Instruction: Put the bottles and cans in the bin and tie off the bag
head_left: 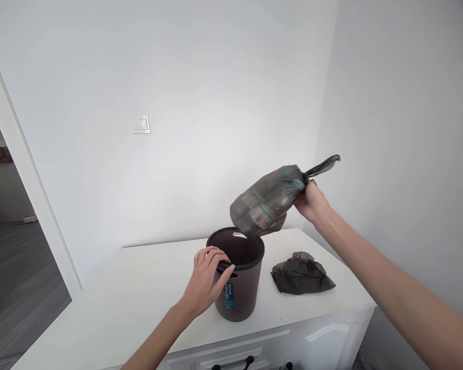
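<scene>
Fingers [217, 258] of the left hand [205, 281] are curled over the near rim of a brown bin [239, 295], clamping it to the white worktop [139, 293]. The right hand [312, 203] is closed tight around the knotted neck of a filled bag [264, 203]. The bag hangs tilted in the air just above and to the right of the bin's mouth, its lower end close to the far rim. A crumpled dark bag [301, 275] lies on the worktop to the right of the bin, apart from it. A light switch [141, 125] sits on the wall high to the bin's left.

The likely trouble is the single grip at the knot. The film looks thin, so the load could slip or tear and drop onto the rim. The bin stands close to the worktop's front edge, and such a knock could tip it off if the left hand slackens.
</scene>
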Motion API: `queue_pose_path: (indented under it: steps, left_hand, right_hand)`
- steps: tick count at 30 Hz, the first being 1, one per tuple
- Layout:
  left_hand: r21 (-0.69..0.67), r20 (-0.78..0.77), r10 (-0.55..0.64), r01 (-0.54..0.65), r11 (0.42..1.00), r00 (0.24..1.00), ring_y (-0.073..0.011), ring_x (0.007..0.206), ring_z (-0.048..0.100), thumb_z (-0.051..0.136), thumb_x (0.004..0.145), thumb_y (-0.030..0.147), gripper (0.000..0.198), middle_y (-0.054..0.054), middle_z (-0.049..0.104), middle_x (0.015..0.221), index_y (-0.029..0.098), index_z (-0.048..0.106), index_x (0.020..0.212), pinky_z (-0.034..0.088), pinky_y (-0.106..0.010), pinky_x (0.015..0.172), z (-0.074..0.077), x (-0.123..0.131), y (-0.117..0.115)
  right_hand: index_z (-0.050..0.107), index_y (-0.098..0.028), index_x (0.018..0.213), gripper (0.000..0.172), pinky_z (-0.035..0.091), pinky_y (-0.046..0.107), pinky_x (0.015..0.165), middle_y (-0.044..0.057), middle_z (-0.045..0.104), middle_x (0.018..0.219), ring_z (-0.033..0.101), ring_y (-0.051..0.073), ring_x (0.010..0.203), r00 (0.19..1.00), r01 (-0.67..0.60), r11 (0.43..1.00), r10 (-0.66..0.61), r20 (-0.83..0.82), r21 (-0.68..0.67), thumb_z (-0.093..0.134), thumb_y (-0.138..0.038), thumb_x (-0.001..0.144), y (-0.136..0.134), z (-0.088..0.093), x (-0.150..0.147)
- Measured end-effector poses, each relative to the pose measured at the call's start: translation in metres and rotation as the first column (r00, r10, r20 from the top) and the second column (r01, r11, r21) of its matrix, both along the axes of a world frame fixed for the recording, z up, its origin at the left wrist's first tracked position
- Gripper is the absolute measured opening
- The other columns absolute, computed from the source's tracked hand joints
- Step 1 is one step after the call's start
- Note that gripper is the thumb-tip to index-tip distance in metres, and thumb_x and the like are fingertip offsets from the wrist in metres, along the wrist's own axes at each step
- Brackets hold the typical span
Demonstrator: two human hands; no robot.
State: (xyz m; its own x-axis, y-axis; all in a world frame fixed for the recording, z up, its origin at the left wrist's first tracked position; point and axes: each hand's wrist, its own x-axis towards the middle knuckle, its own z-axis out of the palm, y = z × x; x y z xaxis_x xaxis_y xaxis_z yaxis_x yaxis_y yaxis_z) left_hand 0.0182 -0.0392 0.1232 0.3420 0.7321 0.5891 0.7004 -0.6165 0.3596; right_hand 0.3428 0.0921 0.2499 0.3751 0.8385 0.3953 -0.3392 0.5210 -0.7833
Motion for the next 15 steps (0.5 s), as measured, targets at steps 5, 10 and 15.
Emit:
queue_pose_path:
  steps: [5,10,15]
  left_hand:
    - [0.130,-0.123,0.009,0.007,0.991,0.992,-0.0278,0.115,0.058,0.065,0.095,0.045,0.020,-0.005,0.070,0.107,0.026,0.063,0.103,0.037,-0.050,0.109,-0.008,-0.008,0.014]
    - [0.278,-0.118,0.088,-0.052,0.959,0.989,-0.0242,0.107,0.060,0.066,0.097,0.038,0.016,-0.003,0.068,0.100,0.024,0.060,0.103,0.036,-0.050,0.108,-0.017,0.002,0.019]
    - [0.358,-0.116,0.181,-0.129,0.925,0.977,-0.0231,0.101,0.061,0.068,0.095,0.034,0.015,-0.002,0.068,0.096,0.023,0.061,0.102,0.037,-0.049,0.107,-0.022,0.014,0.020]
  right_hand:
    - [0.053,-0.025,0.081,0.016,0.055,0.024,0.063,-0.004,0.063,0.079,0.061,0.013,0.070,0.972,0.232,0.973,-0.233,-0.026,-0.015,0.063,-0.037,0.083,0.025,-0.038,0.055]
    - [0.055,-0.023,0.087,0.030,0.054,0.033,0.070,0.001,0.065,0.078,0.064,0.019,0.076,0.821,0.463,0.884,-0.398,0.409,-0.069,0.050,-0.052,0.090,0.053,-0.105,0.073]
    - [0.061,-0.020,0.087,0.024,0.046,0.040,0.083,0.011,0.069,0.091,0.063,0.029,0.093,0.629,0.569,0.818,-0.368,0.685,-0.083,0.052,-0.042,0.092,0.077,-0.157,0.078]
